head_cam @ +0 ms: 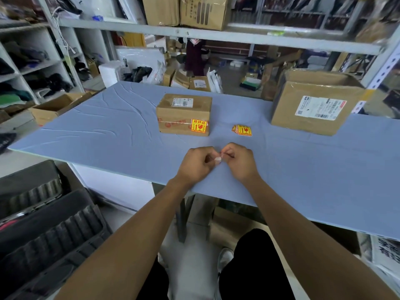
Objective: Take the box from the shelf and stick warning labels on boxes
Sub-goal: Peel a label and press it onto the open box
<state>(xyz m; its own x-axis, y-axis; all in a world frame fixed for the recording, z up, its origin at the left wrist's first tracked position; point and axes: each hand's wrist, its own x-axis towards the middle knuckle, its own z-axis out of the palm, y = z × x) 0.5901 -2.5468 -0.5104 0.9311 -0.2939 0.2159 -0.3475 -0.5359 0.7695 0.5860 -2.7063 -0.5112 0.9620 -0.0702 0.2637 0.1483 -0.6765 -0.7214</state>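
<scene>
A small cardboard box [184, 114] stands mid-table with a yellow and red warning label [199, 126] stuck on its front right corner. A small stack of the same labels [242, 130] lies on the blue table [97, 131] to its right. A larger cardboard box [311, 105] with a white shipping label stands at the far right. Near the table's front edge my left hand [195, 163] and my right hand [237, 160] meet, both pinching one small label [217, 159] between fingertips; only its white backing and a red edge show.
A metal shelf [216, 35] above the table carries cardboard boxes [203, 11]. An open carton [54, 108] sits off the table's left edge. Black corrugated trays [43, 224] are stacked at lower left. More parcels lie on the floor behind the table.
</scene>
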